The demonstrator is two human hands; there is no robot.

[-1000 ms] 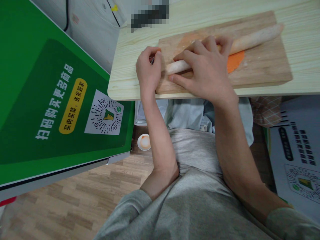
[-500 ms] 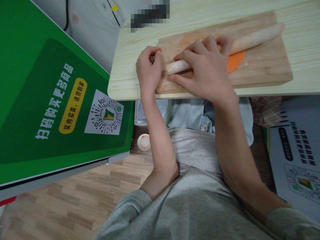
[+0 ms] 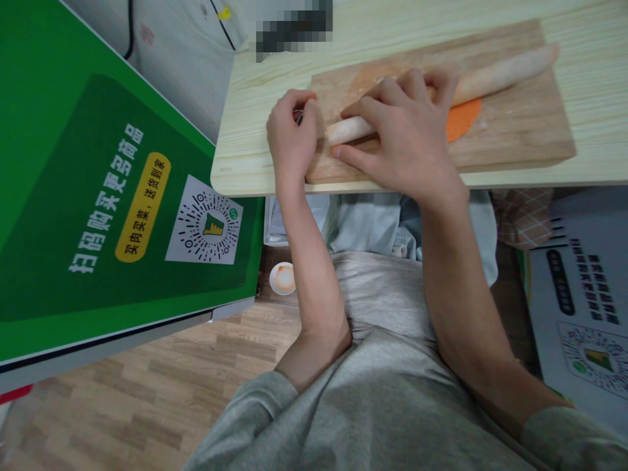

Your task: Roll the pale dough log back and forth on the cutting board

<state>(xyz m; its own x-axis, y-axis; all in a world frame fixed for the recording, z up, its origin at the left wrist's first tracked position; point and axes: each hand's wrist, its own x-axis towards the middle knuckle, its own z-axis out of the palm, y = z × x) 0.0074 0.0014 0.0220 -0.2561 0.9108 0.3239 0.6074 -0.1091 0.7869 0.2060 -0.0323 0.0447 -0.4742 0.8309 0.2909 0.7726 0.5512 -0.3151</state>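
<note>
The green panel (image 3: pixel 63 196) reads "扫码购买更多商品" — its yellow label (image 3: pixel 143 208) "买肉买菜,送货到家".

Rolling pin (image 3: pixel 505 77) partly invisible beneath right hand (image 3: pixel 405 139)

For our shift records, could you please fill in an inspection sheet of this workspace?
Surface: pale wood-grain table, bearing a wooden board.
Job's things: pale rolling pin lying across flat orange dough on the board.
Clutter: pixelated dark object near the table's far left corner; white dish below the table.
Left hand: fingers curled by the board's left end; cannot tell whether it holds anything.
Right hand: over the rolling pin, fingers spread.
Cables: black cable and thin dark cord, upper left.
Surroundings: green panel, left; wood-look floor.
</note>
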